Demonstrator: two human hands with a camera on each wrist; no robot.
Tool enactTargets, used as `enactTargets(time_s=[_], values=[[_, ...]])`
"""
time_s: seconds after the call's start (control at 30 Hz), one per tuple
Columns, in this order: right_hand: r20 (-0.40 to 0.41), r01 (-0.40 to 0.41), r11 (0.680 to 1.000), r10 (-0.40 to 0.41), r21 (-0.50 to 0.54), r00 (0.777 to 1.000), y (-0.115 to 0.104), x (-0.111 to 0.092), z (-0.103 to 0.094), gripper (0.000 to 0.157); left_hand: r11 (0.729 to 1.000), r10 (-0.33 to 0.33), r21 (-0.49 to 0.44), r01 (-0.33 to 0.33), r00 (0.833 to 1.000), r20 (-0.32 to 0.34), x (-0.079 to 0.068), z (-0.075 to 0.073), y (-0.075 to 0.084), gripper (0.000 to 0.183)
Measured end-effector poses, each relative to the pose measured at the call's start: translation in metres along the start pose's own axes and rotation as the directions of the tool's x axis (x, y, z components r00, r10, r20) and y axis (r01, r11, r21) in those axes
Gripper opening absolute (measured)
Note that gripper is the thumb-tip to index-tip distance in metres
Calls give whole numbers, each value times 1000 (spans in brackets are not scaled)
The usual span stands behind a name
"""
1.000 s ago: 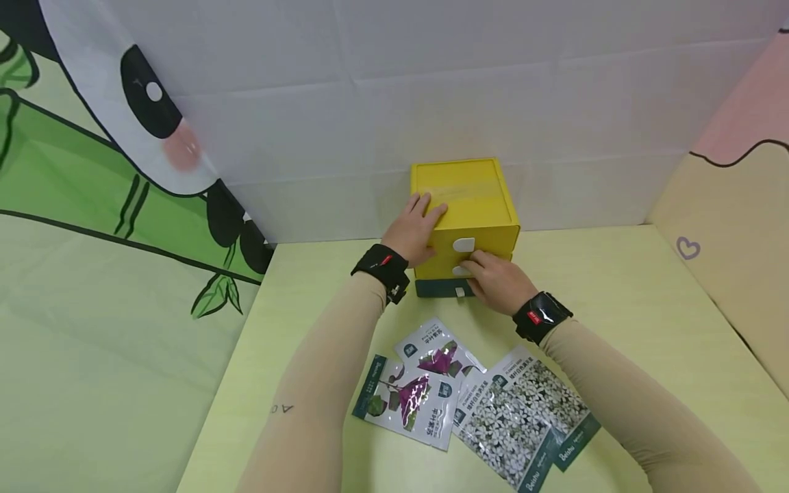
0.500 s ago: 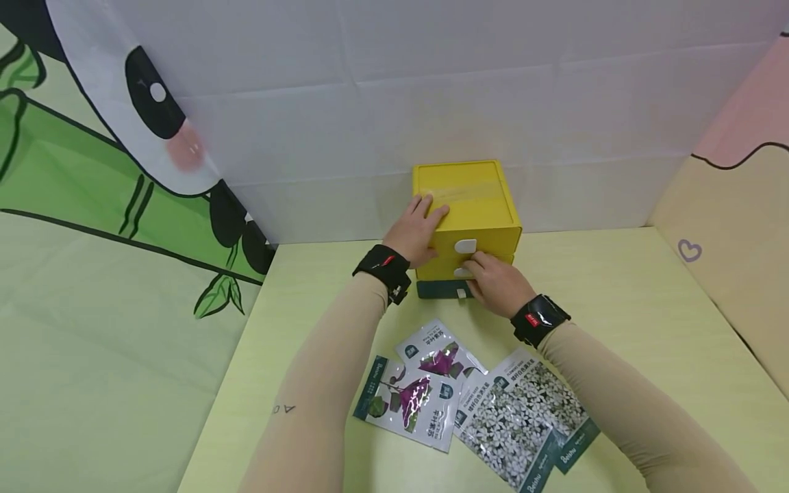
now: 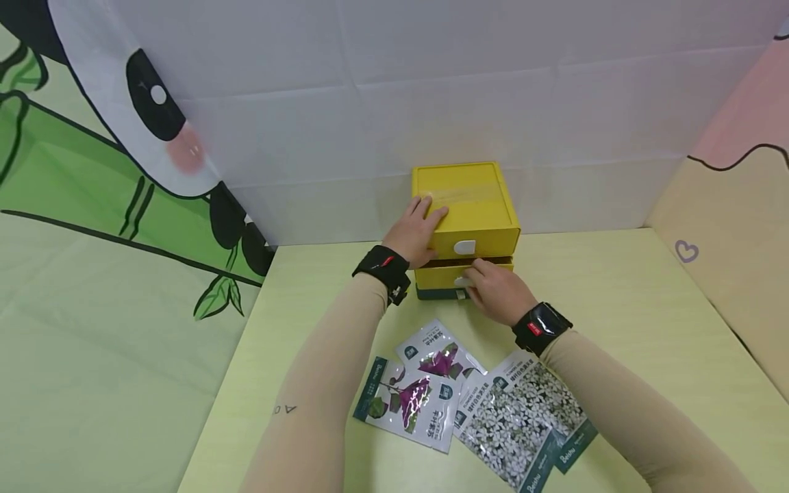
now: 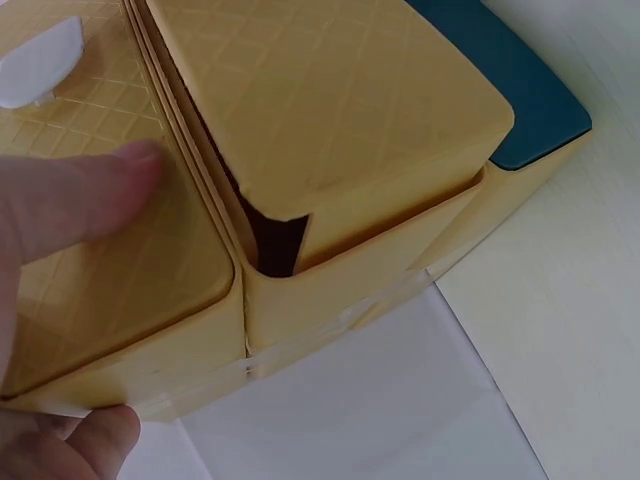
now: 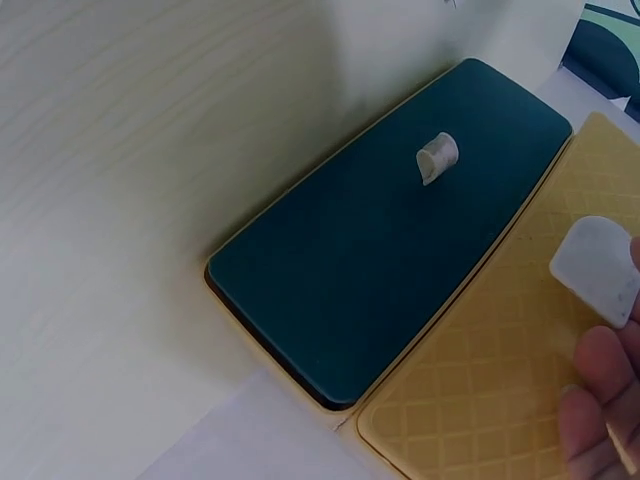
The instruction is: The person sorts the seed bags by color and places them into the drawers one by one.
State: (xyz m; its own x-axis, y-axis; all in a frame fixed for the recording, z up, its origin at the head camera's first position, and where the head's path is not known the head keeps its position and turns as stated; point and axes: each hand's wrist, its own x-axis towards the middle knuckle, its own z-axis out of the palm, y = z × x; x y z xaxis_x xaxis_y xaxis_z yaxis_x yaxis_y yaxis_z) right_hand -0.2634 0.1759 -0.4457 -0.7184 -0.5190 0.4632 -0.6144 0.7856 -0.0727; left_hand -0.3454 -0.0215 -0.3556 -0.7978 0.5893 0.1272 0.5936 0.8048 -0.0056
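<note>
A small yellow drawer box (image 3: 471,195) stands against the back wall. My left hand (image 3: 411,235) rests on its upper left corner, fingers spread over the top and thumb on the top drawer's front (image 4: 80,270). With thumb and fingers, my right hand (image 3: 502,293) pinches the white pull tab (image 3: 462,281) of the middle drawer (image 3: 434,276). That drawer is slid partly out; a dark gap shows above its front. Below it, the teal bottom drawer (image 5: 370,230) is closed and has a small whitish tab (image 5: 438,158). What the middle drawer contains is hidden.
In front of the box, two purple-flower packets (image 3: 413,404) and two white-flower packets (image 3: 505,418) overlap on the pale table (image 3: 622,308). A white printed sheet (image 3: 382,123) forms the back wall; a beige panel (image 3: 733,233) stands at the right.
The middle drawer has come out toward me, with my right hand moving slightly down and back on its tab. My left hand has stayed on the box corner.
</note>
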Motion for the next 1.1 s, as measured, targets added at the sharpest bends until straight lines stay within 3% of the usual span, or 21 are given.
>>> enactTargets(time_s=[0.2, 0.83, 1.1], values=[[-6, 21, 1000, -21, 7, 1000, -3, -10, -1, 25, 1000, -4, 7, 4, 1000, 31, 1, 3, 2, 85], [-11, 103, 994, -103, -21, 995, -23, -28, -19, 24, 1000, 3, 4, -3, 1000, 10, 1, 2, 2, 85], [-2, 113, 993, -113, -28, 994, -32, -34, -22, 24, 1000, -22, -3, 22, 1000, 20, 1, -1, 2, 85]])
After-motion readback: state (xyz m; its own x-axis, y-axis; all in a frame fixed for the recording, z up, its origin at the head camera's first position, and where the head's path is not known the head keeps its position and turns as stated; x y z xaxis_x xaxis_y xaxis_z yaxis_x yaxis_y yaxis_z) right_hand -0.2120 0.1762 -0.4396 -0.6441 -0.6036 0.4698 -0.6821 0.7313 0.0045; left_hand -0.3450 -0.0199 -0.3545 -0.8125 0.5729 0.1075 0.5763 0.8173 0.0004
